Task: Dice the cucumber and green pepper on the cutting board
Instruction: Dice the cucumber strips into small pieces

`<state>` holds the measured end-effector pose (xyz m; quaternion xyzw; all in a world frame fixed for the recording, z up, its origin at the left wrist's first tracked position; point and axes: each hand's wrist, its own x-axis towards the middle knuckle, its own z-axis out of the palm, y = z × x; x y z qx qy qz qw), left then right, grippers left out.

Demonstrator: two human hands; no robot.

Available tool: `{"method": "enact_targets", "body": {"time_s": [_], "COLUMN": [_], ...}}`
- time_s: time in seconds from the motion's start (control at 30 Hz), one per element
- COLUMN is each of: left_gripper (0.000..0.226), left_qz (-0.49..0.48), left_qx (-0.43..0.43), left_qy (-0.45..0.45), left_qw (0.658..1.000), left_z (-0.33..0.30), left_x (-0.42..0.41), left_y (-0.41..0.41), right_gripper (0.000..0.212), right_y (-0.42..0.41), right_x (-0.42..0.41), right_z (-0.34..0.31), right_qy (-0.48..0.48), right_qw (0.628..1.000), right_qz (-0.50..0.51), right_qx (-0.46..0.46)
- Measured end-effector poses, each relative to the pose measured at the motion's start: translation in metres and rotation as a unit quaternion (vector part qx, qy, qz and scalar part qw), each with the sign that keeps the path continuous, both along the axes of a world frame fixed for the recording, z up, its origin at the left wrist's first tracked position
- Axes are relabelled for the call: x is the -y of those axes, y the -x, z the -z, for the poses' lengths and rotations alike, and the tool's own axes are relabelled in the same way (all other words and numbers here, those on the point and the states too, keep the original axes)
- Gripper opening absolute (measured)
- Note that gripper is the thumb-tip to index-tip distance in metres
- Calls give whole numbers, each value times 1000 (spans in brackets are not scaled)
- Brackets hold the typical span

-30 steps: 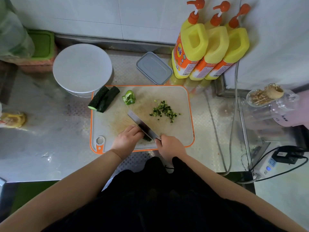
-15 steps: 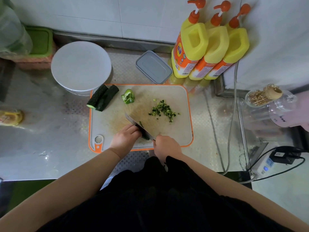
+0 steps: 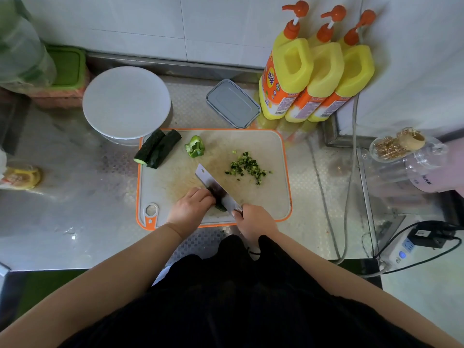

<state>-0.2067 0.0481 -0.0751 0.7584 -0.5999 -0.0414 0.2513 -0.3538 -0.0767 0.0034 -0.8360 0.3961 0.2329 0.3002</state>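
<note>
Fingers (image 3: 200, 194) of left hand (image 3: 192, 209) curled, pinning dark green cucumber piece (image 3: 221, 207) near front edge of cutting board (image 3: 276, 197), right hand (image 3: 253, 221) gripping knife (image 3: 216, 188), 2 cucumber lengths (image 3: 158, 150) at back-left corner, green pepper chunk (image 3: 195, 146) beside them, diced bits (image 3: 247, 167) heaped right of blade

We lean over with both bare forearms reaching forward, converging from the lower corners. Our left hand (image 3: 191, 206) lies knuckles up, fingers curled under and pressing down beside the blade. Our right hand (image 3: 254, 219) is closed in a fist round the knife handle, wrist straight, thumb side toward the left hand; the two hands are nearly touching.
</note>
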Motion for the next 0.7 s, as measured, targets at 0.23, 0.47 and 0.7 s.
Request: {"method": "enact_targets", "body": {"time_s": [0.23, 0.47, 0.7], "left_gripper": [26, 25, 24], "left_qz": [-31, -31, -25], "left_qx": [-5, -16, -37], "left_qy": [-17, -22, -17], "left_qw": [999, 999, 999], "left_z": [-3, -6, 9], "left_x": [-1, 1, 2], "left_y": [2, 2, -3], "right_gripper": [29, 33, 31], "right_y": [-1, -6, -13], "right_x": [-6, -8, -8], "right_z": [-11, -10, -8], "right_qy": [53, 50, 43], "right_qw": [998, 997, 998], "right_qz": [-35, -58, -49], "right_qx": [27, 12, -8]}}
